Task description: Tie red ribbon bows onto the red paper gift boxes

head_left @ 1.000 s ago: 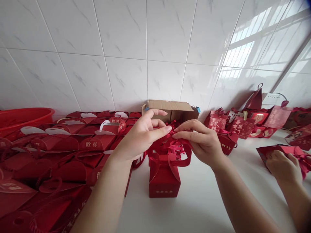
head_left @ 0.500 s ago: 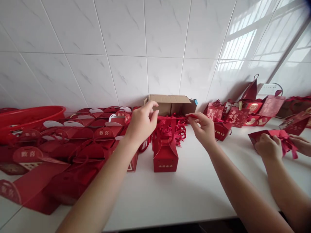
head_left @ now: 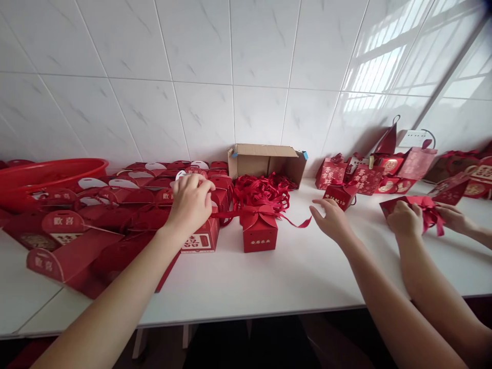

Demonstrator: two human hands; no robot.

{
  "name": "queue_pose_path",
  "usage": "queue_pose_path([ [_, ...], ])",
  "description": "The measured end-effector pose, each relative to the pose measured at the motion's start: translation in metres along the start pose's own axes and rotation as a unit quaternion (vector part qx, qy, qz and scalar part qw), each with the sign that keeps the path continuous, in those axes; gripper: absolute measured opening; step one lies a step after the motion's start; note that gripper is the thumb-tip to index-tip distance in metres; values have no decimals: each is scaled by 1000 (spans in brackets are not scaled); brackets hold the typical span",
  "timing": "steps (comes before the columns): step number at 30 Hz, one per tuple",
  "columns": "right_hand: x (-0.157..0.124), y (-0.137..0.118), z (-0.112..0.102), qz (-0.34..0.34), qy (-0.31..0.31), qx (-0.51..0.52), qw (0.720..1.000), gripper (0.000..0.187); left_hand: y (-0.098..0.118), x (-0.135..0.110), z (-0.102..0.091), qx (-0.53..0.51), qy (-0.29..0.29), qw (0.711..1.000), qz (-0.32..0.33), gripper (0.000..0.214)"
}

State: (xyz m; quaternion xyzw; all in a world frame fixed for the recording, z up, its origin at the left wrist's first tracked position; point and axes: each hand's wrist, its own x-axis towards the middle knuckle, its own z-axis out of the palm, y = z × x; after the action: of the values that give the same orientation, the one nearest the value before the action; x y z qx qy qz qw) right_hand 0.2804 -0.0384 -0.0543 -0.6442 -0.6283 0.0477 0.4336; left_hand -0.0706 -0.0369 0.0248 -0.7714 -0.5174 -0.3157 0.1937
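A small red gift box (head_left: 260,239) with gold lettering stands upright at the middle of the table, its petal-shaped top flaps folded together. A red ribbon (head_left: 227,214) crosses at the box's top and runs out to both sides. My left hand (head_left: 193,199) is closed with curled fingers at the ribbon's left part, beside a red box with a white label (head_left: 200,243). The fingertips are partly hidden. My right hand (head_left: 331,218) has its fingers stretched out and holds nothing. The ribbon's loose right end (head_left: 306,224) lies just left of its fingertips, apart from them.
Behind the box, a cardboard carton (head_left: 246,163) lies with a heap of red ribbons (head_left: 265,189) before it. Many red boxes (head_left: 126,215) and a red basin (head_left: 73,168) fill the left. At right, another person's hands (head_left: 405,221) hold a beribboned red box (head_left: 392,205); finished-looking boxes (head_left: 367,178) stand behind.
Both hands have moved apart and lower. The ribbon, earlier lifted above the box, now lies low across its top, and the flaps have closed in. My right hand has let go of the ribbon's end.
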Motion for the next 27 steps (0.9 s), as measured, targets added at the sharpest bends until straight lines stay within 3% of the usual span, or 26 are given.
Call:
queue_pose_path([
  [2,0,-19,6,-17,-23,36,999,33,19,0,-1,-111,-5,994,9,17],
  [4,-1,-38,14,-30,-69,77,994,32,35,-1,3,-235,-57,970,10,20],
  [6,-3,-52,25,-34,-114,113,986,31,45,-5,15,-294,-102,950,5,23],
  [11,-4,-58,52,12,-201,183,962,27,50,-18,57,-322,-159,930,-85,22],
  [14,-3,-52,58,54,-261,221,938,33,47,-23,71,-336,-172,916,-138,24],
  [21,3,-47,55,96,-389,307,863,51,36,-22,75,-356,-231,878,-220,27],
  [27,8,-35,58,94,-405,378,827,49,37,-24,74,-384,-269,848,-247,33],
])
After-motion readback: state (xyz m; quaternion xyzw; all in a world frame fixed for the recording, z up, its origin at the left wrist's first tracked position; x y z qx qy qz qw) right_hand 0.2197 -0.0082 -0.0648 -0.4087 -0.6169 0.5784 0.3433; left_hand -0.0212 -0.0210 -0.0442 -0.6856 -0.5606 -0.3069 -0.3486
